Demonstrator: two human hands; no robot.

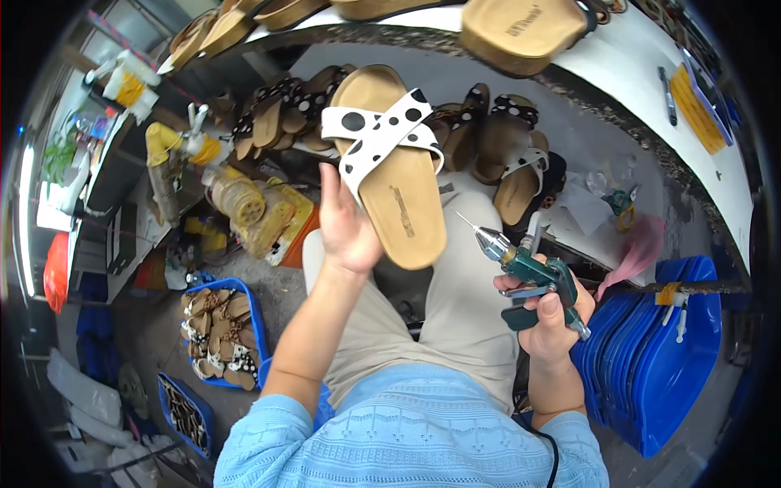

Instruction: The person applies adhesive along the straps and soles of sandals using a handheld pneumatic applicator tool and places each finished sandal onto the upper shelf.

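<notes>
My left hand (pixel 348 234) supports a slide sandal (pixel 403 215) from its left side and underneath, the thumb pointing up and the other fingers hidden behind it. Two white straps with black dots cross over the tan footbed, and the sole faces away from me. Wrapped round the grip of a green gun-shaped tool is my right hand (pixel 557 321). This needle-tipped gun (pixel 525 267) has a metal nozzle and a lever. Its thin tip points up and left toward the sandal, apart from it.
Dotted sandals (pixel 518 183) lie on the grey surface ahead, below a white shelf (pixel 643 89) carrying more soles. A blue basket (pixel 259 325) of sandals stands at left on the floor. Stacked blue baskets (pixel 671 382) stand at right, near pink plastic film (pixel 639 248). Yellow-stained containers (pixel 244 203) sit left.
</notes>
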